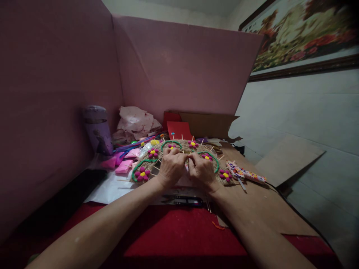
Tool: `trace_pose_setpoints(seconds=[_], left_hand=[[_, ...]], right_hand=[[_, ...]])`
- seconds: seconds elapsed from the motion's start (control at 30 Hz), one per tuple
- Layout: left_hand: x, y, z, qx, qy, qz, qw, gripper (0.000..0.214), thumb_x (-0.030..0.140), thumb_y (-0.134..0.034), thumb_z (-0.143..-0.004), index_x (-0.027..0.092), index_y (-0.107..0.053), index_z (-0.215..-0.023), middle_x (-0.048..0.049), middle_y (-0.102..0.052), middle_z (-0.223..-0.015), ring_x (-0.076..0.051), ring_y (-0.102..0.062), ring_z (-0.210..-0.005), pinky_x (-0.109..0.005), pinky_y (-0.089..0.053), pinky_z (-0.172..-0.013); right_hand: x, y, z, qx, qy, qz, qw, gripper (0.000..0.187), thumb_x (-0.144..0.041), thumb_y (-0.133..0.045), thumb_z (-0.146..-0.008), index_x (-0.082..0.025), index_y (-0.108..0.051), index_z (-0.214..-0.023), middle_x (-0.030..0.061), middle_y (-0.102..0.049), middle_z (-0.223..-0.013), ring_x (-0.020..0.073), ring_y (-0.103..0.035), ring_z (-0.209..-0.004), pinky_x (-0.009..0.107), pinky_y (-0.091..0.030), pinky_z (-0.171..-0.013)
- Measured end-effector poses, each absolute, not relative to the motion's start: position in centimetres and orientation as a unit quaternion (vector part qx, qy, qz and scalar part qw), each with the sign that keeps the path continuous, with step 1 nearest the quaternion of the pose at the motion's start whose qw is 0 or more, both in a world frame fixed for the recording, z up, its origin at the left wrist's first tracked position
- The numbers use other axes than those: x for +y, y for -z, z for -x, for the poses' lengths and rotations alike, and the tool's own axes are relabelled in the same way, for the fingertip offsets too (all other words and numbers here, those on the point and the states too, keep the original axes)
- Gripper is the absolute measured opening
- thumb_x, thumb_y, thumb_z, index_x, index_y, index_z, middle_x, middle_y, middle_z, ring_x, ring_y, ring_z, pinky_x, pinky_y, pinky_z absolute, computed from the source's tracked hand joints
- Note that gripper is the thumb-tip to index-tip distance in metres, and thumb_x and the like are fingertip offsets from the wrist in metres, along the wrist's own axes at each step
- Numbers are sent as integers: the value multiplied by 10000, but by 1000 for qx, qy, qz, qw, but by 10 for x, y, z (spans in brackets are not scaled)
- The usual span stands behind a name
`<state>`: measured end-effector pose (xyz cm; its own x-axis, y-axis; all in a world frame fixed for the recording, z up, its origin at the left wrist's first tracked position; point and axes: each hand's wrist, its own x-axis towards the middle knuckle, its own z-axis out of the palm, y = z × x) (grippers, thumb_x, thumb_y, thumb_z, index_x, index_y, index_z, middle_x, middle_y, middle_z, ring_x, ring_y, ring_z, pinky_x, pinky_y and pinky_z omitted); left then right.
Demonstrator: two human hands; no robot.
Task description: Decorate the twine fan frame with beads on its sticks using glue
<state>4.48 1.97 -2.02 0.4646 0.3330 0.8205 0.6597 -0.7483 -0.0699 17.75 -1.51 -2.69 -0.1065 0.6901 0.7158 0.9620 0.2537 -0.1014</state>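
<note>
My left hand (173, 166) and my right hand (202, 171) meet over a twine-wrapped arch (183, 145), thumbs and fingertips pinched close together. Whatever lies between the fingers is too small and too covered to name. Thin wooden sticks (202, 142) poke out round the arch's edge; a few carry coloured tips. Magenta flowers with yellow centres, such as the one at the lower left (142, 174), decorate it. Green curving strips (217, 162) run between the flowers. The inner middle of the arch is hidden behind my hands.
A patterned glue gun (246, 174) lies on cardboard (260, 201) at the right. Black-handled snips (187, 201) rest near me on the red cloth's edge. Pink packets (123, 167), a purple tumbler (98, 130) and crumpled wrapping (136, 121) stand at the left. Pink panels (179, 67) rise behind.
</note>
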Motion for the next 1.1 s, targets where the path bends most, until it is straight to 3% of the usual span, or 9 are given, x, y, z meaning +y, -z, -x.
trace_pose_setpoints(seconds=[0.4,0.77,0.97,1.1], left_hand=[[14,16,-48,-314,419,835,171,251,202,-429,-848,153,-629,-704,-62,-638,-693,-191,-537,-799,-364,-326,-788],[16,12,-46,-324,437,833,97,185,200,-474,-833,163,-634,-746,-47,-629,-734,-180,-536,-803,-349,-354,-778],[18,13,-48,-358,453,817,2,133,174,-469,-813,165,-585,-746,-41,-611,-770,-175,-520,-789,-336,-380,-755],[21,12,-50,-325,479,791,-200,131,182,-443,-803,156,-540,-719,-9,-558,-653,-133,-502,-639,-279,-405,-636]], right_hand=[[-19,25,-175,-717,176,574,354,204,-217,-375,-851,-166,-571,-874,35,-648,-661,149,-581,-589,232,-293,-538],[-18,25,-174,-701,199,581,362,203,-226,-374,-861,-169,-568,-864,33,-650,-652,145,-570,-563,236,-272,-528],[-20,22,-173,-700,199,571,381,211,-253,-373,-880,-174,-568,-868,16,-642,-652,139,-573,-569,240,-269,-534],[-20,21,-176,-698,210,561,392,230,-266,-354,-898,-174,-563,-870,14,-627,-641,136,-562,-569,236,-268,-535]])
